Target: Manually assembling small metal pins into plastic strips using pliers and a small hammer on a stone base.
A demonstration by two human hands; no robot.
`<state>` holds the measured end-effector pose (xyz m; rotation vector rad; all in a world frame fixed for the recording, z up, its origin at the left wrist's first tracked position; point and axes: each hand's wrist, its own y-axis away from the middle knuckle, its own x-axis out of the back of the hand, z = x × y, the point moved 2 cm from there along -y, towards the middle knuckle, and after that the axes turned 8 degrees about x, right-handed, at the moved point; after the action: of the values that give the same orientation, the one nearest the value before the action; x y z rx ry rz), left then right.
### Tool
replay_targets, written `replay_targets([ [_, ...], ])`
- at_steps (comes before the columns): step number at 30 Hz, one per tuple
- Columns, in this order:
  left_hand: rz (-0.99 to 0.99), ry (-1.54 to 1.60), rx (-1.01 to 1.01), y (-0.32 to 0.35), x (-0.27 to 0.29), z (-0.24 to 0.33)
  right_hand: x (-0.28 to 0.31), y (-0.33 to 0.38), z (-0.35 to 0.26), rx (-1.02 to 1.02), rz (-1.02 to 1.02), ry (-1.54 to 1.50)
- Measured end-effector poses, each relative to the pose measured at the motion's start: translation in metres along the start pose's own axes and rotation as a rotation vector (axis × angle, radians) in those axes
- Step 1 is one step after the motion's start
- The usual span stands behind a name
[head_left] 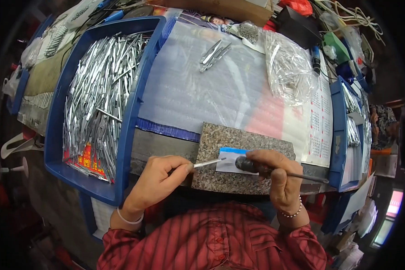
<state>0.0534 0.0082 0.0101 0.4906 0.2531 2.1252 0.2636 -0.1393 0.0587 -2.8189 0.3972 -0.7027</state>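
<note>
My left hand [161,179] pinches a slim silver metal rod [209,162] between thumb and fingers. The rod points right, its dark tip over a white paper pad with a blue edge [232,150] lying on a speckled granite slab [225,133]. Wrapped in my right hand [280,176] is a dark hammer [246,164]; its blunt round head is just right of the rod's tip, apart from it, and its handle sticks out to the right. Left of my left hand stands a blue plastic tray [135,108] heaped with similar slim silver metal pieces [104,81].
On the plastic-covered tabletop [180,90] lie several silver pieces [214,56]. A clear plastic bag [290,67] of metal pieces is at the back right. Another blue tray [337,103] stands at the right edge. Cables [353,20] and a black box [297,26] crowd the far right.
</note>
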Motion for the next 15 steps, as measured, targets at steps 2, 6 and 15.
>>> replay_targets([
  [2,0.006,0.001,0.018,0.001,0.002,-0.004,-0.001,0.001,0.006,-0.079,0.124,-0.025],
  [6,-0.009,0.016,0.021,0.005,0.001,-0.003,0.004,0.007,0.013,-0.150,0.285,-0.142],
  [15,-0.035,-0.029,-0.185,0.014,-0.003,0.021,0.049,0.037,0.002,0.008,0.541,0.223],
])
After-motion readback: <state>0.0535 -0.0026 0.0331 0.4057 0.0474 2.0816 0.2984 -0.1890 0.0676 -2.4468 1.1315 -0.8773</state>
